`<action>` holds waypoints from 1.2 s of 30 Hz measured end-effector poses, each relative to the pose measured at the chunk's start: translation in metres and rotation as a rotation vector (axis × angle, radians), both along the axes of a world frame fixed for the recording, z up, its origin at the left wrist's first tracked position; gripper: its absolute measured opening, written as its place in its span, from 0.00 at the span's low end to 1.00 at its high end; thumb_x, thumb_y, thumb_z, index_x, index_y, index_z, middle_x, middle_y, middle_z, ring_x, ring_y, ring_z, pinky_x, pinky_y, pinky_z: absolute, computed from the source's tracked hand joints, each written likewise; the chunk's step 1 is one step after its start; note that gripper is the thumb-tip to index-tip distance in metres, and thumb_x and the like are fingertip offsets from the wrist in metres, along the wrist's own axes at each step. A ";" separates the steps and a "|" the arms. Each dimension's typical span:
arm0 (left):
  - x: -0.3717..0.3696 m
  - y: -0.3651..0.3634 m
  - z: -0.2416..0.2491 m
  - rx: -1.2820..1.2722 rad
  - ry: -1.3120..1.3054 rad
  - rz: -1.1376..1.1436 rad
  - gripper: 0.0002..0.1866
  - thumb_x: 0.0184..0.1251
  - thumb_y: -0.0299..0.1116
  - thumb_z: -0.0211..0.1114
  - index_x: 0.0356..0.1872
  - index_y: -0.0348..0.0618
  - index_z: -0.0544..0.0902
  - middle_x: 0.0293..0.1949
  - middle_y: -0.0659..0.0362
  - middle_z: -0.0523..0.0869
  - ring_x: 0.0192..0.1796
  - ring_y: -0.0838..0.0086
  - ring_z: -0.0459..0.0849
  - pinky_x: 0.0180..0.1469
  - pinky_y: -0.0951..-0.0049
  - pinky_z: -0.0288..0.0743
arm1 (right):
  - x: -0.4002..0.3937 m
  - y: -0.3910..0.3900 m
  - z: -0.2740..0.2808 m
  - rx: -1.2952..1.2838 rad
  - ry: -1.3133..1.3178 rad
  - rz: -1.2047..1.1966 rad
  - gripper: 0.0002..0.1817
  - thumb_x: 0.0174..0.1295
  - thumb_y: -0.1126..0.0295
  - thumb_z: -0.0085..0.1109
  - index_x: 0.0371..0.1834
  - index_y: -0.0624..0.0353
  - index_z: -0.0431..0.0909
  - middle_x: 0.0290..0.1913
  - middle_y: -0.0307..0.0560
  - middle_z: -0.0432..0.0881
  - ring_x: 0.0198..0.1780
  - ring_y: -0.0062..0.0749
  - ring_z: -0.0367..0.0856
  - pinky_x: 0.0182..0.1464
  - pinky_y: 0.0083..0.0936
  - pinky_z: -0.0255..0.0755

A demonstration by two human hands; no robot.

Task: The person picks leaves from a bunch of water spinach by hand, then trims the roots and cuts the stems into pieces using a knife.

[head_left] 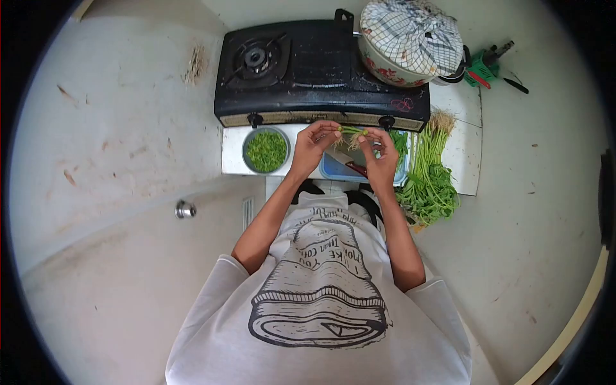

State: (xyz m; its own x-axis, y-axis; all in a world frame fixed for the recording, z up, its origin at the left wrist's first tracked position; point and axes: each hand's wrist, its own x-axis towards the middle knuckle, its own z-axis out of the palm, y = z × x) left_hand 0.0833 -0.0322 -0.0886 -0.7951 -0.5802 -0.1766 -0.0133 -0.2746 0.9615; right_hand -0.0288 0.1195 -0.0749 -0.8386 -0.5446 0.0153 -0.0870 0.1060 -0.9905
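Observation:
My left hand (314,149) and my right hand (381,157) are raised close together in front of the stove, fingers pinched. Between them they hold short green stems (350,129) with pale, stringy roots hanging down. Just below lies a knife (355,167) with a dark handle, on a blue chopping board or tray (333,172); my hands hide part of it. Green leaves (400,144) show beside my right hand. Left of my left hand stands a round grey bowl (245,153) of chopped greens (267,151).
A black two-burner stove (321,61) is behind my hands. A cloth-covered pot (391,76) with a floral pattern sits on its right side. Right of the tray lies a large bundle of leafy greens (428,176) with roots. A green basket (476,69) holds utensils.

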 end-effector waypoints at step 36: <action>0.000 0.097 0.046 0.065 0.153 -0.786 0.12 0.76 0.24 0.69 0.55 0.34 0.84 0.51 0.57 0.89 0.55 0.77 0.86 0.61 0.74 0.79 | 0.142 0.098 0.044 -0.164 -0.079 -0.795 0.12 0.68 0.75 0.70 0.53 0.60 0.85 0.45 0.38 0.88 0.47 0.20 0.84 0.51 0.22 0.74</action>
State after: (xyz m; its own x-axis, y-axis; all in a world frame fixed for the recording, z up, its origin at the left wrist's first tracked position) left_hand 0.0831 0.0651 -0.0428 -0.9849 0.1668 -0.0471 -0.0954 -0.2947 0.9508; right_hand 0.1133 0.2178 -0.0309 -0.9754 0.2182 -0.0320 0.0238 -0.0404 -0.9989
